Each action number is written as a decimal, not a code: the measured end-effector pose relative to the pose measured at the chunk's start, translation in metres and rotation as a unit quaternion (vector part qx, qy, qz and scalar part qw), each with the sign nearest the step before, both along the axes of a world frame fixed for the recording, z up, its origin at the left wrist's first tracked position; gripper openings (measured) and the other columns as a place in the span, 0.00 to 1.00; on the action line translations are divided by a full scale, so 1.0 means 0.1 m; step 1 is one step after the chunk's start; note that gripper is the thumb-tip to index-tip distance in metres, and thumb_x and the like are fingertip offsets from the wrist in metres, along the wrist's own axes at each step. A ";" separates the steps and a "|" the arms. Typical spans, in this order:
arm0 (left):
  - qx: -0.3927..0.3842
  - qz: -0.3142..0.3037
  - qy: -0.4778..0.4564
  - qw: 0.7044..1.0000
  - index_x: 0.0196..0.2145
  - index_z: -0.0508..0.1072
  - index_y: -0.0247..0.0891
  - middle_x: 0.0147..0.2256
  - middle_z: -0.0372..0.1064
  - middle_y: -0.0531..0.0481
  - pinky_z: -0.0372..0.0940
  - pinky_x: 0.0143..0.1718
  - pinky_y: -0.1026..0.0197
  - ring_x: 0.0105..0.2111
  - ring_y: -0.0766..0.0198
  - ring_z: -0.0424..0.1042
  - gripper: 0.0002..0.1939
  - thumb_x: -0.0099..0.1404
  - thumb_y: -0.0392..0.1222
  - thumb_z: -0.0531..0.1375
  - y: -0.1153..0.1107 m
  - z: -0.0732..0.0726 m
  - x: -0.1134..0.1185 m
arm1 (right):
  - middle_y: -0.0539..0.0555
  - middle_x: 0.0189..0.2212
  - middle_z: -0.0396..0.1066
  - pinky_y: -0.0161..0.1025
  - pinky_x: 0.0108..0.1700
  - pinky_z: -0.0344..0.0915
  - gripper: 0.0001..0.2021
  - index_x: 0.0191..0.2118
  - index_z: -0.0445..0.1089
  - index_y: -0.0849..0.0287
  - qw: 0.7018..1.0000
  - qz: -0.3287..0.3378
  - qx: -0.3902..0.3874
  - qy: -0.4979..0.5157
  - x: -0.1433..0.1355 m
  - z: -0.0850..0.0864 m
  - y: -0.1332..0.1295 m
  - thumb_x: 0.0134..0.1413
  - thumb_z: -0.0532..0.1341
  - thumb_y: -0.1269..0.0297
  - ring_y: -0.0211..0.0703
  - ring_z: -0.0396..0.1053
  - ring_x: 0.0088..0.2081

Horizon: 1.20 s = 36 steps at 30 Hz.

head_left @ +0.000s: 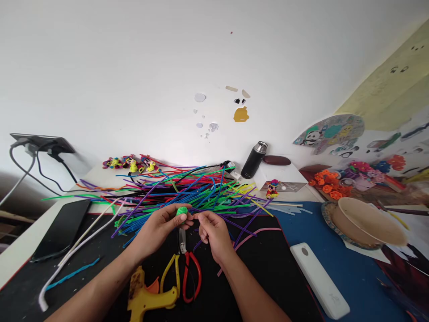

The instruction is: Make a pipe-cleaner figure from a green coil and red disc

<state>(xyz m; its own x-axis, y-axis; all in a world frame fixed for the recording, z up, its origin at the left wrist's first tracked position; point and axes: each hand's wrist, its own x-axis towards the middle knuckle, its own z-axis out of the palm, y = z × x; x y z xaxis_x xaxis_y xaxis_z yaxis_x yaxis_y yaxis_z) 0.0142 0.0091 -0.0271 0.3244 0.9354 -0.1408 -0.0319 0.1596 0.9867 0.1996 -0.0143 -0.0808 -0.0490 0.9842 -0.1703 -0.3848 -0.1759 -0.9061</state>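
Observation:
My left hand is closed around a small green ball of coiled pipe cleaner, with the thumb pressed against its front. Close beside it, my right hand has its fingers pinched together, their tips near the left fingertips; anything between them is too small to make out. Below the hands lie red-handled scissors and yellow-handled pliers. A yellow glue gun rests in front of them. Behind both hands spreads a big heap of colourful pipe cleaners.
A black phone lies at left, a white power bank at right. Further back stand a dark thermos and a small pipe-cleaner figure. A bowl sits on the right. Charging cables hang at left.

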 end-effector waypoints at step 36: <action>-0.033 0.093 -0.189 0.977 0.41 0.83 0.35 0.36 0.83 0.43 0.79 0.40 0.55 0.35 0.53 0.83 0.23 0.59 0.55 0.79 0.21 0.13 0.28 | 0.40 0.15 0.56 0.32 0.20 0.43 0.29 0.34 0.77 0.59 0.999 -0.047 0.012 -0.016 0.00 0.02 0.03 0.50 0.73 0.32 0.32 0.50 0.17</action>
